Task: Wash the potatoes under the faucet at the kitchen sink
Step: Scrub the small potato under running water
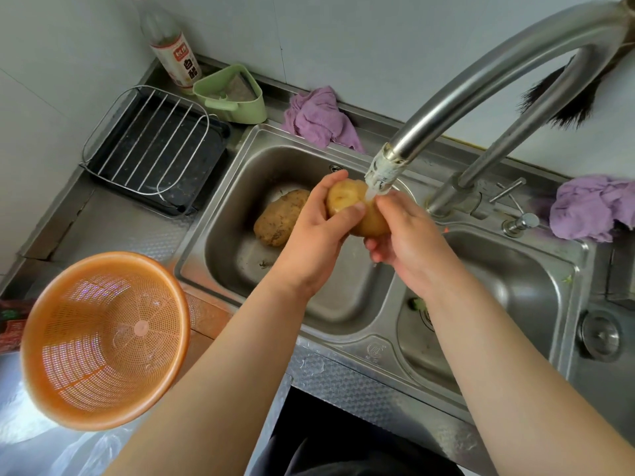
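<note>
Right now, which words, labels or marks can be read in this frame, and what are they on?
"白醋": black characters on the bottle label by the wall.
Red brand patch above them: too blurred to read.
Embossed mark on the sink front rim: not legible.
Red packaging at the left edge: print unreadable.

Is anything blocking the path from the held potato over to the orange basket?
Nothing visible does. Both hands hold the potato under the faucet; the basket sits open on the counter left of the sink.
</note>
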